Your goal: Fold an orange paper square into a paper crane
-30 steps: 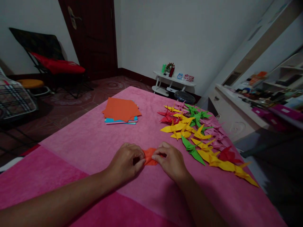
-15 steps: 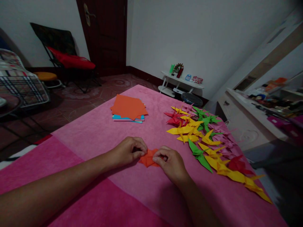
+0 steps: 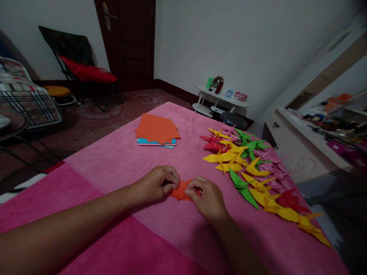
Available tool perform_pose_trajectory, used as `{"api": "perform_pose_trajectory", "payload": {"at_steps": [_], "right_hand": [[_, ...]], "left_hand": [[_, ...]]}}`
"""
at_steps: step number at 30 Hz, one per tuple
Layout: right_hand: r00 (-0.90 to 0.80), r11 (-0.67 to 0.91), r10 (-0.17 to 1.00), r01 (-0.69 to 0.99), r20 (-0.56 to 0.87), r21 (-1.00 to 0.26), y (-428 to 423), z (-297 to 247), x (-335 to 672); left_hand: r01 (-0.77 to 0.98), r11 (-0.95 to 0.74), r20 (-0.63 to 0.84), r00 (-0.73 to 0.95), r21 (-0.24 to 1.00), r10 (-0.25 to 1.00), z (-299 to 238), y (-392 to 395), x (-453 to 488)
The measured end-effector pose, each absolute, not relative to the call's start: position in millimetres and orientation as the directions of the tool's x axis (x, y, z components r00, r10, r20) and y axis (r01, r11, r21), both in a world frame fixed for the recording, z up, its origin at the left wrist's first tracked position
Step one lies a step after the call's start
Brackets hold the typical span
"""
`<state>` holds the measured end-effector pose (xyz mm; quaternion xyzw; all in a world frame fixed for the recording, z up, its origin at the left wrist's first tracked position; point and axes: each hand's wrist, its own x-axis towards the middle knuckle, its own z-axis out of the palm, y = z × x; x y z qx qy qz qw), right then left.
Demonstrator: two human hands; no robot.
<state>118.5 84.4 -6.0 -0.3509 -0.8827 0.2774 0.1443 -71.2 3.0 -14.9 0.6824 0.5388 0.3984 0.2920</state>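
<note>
Left hand [image 3: 160,183]: in the head view, at 9 o'clock of the paper; fingers curled, thumb and forefinger brought together on its left end.
Right hand [image 3: 208,196]: at 3 o'clock; fingers bent, thumb and forefinger pinching the right end.
Orange folded paper [image 3: 181,191]: at the centre of the clock, low over the pink cloth [image 3: 114,160], between the two hands; creases show in its middle, while fingers cover both ends.
Paper stack [image 3: 156,128]: at 11 o'clock, orange sheets fanned on top, blue and pink edges under them; well apart from the hands.
Green crane [image 3: 242,186]: at 3 o'clock, beyond the right hand and near it, at the group's near edge.
Yellow cranes [image 3: 220,157]: from 1 to 4 o'clock, overlapping one another in an uneven row.
Red crane [image 3: 292,200]: at 3 o'clock, behind the nearest yellow ones, partly hidden.
Pink cranes [image 3: 269,162]: at 2 o'clock, on the far side, partly blocked by yellow and green ones.
White stand [image 3: 200,89]: at 1 o'clock, past the table's far edge.
Folding chair [image 3: 91,74]: between 10 and 11 o'clock, red seat, near the dark door [image 3: 130,46].
</note>
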Motion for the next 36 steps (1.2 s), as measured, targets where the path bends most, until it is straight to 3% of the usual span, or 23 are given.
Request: {"api": "perform_pose_trajectory", "payload": {"at_steps": [16,21,26,31,36], "right_hand": [[-0.712,0.631,0.699,0.57,0.066,-0.527,83.1,-5.5,118.1],[-0.711,0.632,0.7,0.575,0.065,-0.519,82.3,-6.3,116.7],[-0.726,0.588,0.687,0.527,0.036,-0.614,90.1,-5.2,120.7],[-0.746,0.527,0.666,0.457,0.015,-0.716,109.2,-7.7,137.6],[-0.742,0.497,0.671,0.448,0.001,-0.743,115.4,-9.8,143.6]], "left_hand": [[0.588,-0.186,0.204,0.037,0.787,0.978,-11.2,5.4,-62.3],[0.704,-0.133,0.207,-0.02,0.698,0.978,-17.1,7.8,-54.8],[0.782,-0.106,0.19,-0.016,0.614,0.982,-16.1,5.8,-51.1],[0.789,-0.113,0.177,0.005,0.604,0.984,-16.1,5.6,-52.3],[0.789,-0.129,0.185,0.02,0.601,0.983,-18.4,5.9,-53.5]]}}
